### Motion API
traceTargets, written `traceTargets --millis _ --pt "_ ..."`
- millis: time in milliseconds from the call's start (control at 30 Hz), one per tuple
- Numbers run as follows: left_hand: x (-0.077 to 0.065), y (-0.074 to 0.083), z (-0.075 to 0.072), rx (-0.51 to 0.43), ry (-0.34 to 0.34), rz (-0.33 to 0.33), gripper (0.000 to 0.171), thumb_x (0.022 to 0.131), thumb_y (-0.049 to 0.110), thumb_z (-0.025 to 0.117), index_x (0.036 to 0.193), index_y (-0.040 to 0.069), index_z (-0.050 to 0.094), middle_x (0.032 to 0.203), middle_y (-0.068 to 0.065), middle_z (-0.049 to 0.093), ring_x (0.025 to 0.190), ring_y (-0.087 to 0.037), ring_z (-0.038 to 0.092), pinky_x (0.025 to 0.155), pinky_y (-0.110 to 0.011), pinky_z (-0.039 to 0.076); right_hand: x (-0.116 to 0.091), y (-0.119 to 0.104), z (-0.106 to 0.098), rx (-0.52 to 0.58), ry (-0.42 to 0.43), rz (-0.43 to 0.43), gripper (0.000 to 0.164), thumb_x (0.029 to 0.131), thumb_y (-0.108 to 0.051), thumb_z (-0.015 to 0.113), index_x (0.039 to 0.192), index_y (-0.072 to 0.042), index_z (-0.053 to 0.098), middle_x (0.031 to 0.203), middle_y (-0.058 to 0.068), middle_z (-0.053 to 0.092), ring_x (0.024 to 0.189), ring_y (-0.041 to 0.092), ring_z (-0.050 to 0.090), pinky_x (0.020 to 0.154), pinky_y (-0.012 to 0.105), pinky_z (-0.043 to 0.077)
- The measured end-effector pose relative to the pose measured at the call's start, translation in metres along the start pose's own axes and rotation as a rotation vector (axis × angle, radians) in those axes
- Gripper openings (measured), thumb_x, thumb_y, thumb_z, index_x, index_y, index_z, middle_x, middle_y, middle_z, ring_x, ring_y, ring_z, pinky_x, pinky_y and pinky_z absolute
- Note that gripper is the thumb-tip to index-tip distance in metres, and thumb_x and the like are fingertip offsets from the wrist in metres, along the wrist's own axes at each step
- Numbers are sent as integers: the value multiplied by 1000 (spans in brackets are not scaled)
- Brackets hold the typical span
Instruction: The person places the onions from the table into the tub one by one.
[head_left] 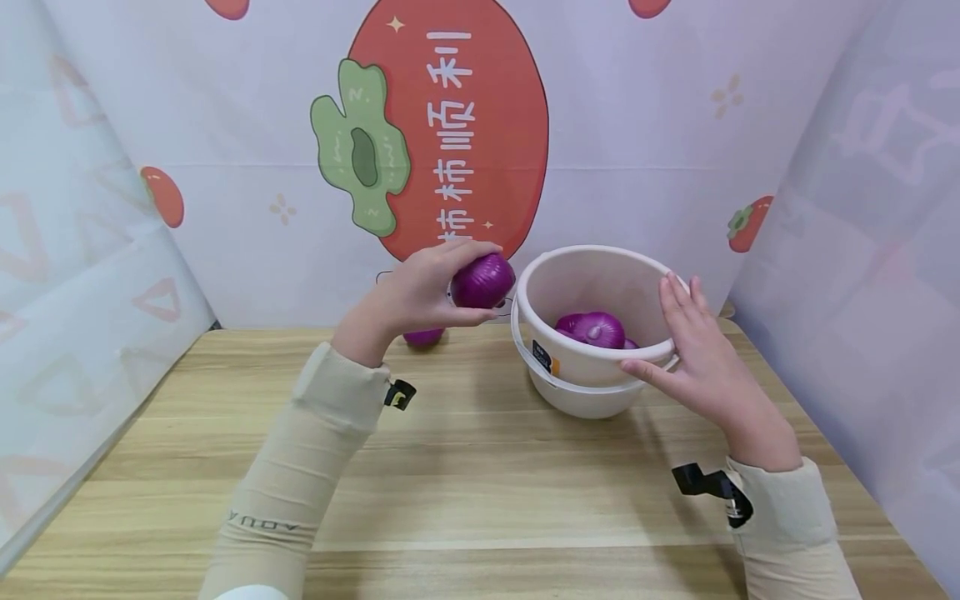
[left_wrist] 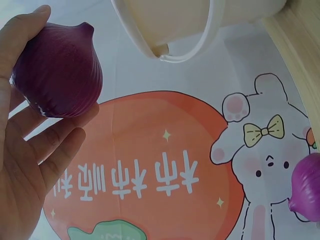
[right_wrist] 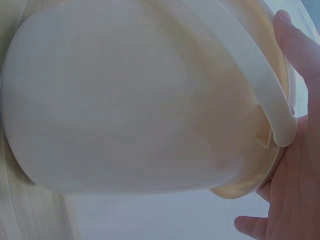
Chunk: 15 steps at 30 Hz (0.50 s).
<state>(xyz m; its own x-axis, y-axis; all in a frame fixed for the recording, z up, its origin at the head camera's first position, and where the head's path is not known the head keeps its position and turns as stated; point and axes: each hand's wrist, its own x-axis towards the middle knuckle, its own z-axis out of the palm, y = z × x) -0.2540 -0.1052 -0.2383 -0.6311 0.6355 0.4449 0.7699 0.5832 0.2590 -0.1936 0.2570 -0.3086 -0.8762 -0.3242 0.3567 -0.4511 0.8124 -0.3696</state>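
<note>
My left hand point(head_left: 427, 287) grips a purple onion point(head_left: 483, 281) in the air, left of the white bucket point(head_left: 592, 379). The left wrist view shows the same onion point(left_wrist: 59, 70) between the thumb and fingers, its pointed tip showing. Several purple onions point(head_left: 600, 330) lie inside the bucket, partly hidden by its wall. My right hand point(head_left: 701, 367) rests on the bucket's right rim with fingers fairly straight and thumb spread toward the front. From the right wrist, the hand point(right_wrist: 295, 185) lies against the rim beside the handle joint point(right_wrist: 285, 131).
Another purple onion point(head_left: 423, 337) sits on the wooden table point(head_left: 450, 500) near the back, partly behind my left hand. A printed white cloth point(head_left: 615, 125) rises behind the table, with cloth walls at both sides. The bucket's handle point(head_left: 528, 354) hangs down along its outside.
</note>
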Motion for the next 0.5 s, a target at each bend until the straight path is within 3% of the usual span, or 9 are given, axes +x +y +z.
traceTargets --millis 500 --pt "21 9 17 -90 39 76 69 80 36 83 138 12 54 127 -3 62 110 -12 62 91 -26 56 -1 2 1 8 20 -27 110 86 -49 72 159 -3 4 167 19 3 154 38 -14 116 72 10"
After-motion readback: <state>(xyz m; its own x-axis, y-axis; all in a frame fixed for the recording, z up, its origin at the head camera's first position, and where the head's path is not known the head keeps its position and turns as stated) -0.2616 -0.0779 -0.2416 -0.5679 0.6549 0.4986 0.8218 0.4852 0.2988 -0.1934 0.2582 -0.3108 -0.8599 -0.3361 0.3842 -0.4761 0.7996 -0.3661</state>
